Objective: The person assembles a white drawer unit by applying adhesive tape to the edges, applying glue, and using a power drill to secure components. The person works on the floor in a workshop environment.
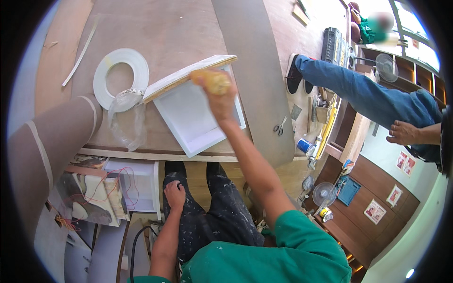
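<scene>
The right hand (220, 96) grips a yellow thing (211, 81), too blurred to name, at the front edge of an open white drawer (188, 113) lying on the table (184, 28); the left hand (175, 194) rests loosely open on the thigh (189, 231). Left of the drawer, a clear plastic bag (128, 126) overlaps a white roll (102, 78); well right sits a blue-and-white can (305, 145), contents unclear.

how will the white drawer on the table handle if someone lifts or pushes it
The white drawer will probably feel stiff, since its straight sides look boxed together. It may be heavier at one end, as its front panel overhangs the box. Being flat-sided, it seems likelier to slide than roll on the table.
</scene>
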Demonstrator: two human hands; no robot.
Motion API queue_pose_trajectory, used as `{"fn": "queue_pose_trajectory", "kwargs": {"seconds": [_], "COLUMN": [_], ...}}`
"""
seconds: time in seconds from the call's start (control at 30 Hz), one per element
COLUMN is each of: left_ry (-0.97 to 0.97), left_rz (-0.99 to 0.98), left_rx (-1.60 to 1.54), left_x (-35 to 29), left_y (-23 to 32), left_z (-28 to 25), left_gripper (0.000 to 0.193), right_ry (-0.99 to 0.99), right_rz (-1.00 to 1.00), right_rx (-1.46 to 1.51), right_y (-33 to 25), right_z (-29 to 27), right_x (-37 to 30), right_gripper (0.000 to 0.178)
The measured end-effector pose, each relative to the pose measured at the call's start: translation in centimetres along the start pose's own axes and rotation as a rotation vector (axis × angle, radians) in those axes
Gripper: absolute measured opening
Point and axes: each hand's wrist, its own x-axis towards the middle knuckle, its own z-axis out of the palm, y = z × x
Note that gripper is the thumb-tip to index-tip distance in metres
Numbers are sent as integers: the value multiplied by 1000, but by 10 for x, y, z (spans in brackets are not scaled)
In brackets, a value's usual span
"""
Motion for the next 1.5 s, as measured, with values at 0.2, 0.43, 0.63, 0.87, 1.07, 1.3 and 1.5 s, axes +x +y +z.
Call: {"fn": "queue_pose_trajectory", "kwargs": {"seconds": [0.2,0.43,0.63,0.87,1.07,1.3,1.5], "left_ry": [10,-3,17,3,3,10,11], "left_rz": [0,-20,-12,-23,-31,-34,-45], "left_rx": [5,-8,-34,-55,-61,-71,-102], "left_x": [-3,-2,-5,-4,-4,-4,-4], "left_y": [-4,-2,-10,-14,-16,-22,-24], "left_z": [3,-1,4,1,2,0,-4], "left_gripper": [19,18,18,20,20,19,19], "right_ry": [105,-71,198,21,-90,-13,-140], "right_rz": [-35,-274,-90,-178,-276,27,-152], "right_rx": [-19,-113,-103,-134,-40,-42,-59], "right_y": [2,-22,1,-9,-37,-43,-52], "right_z": [-15,49,4,47,97,68,104], "right_x": [10,-37,-10,-48,-73,-52,-71], "right_gripper": [32,33,30,35,36,31,33]}}
